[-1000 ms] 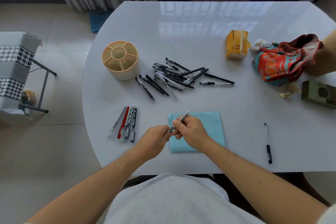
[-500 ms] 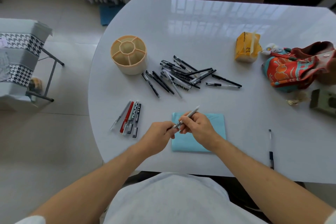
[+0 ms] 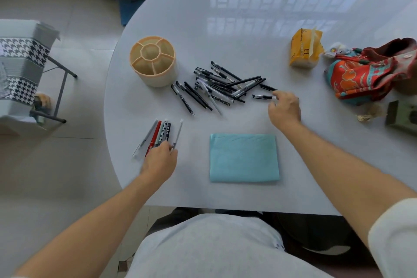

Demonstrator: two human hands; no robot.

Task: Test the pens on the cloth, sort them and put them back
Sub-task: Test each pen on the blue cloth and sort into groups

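A glossy pale worktop carries a flat, matte blue cloth at 6 o'clock and a loose heap of slim black pens at centre, beside a round, ribbed beige holder. The left hand, at 8 o'clock, pinches the near end of a grey pen just beside the sorted row. The right hand, at 3 o'clock of the heap, touches a black-capped pen with loosely curled fingertips; whether its grip has closed cannot be told.

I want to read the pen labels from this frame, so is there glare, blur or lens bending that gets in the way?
Head view: window glare whitens the far part of the table; wide-angle bending curves the table edges; the left hand is slightly motion-smeared; the pen pile is fairly sharp, but its labels are too small to read.
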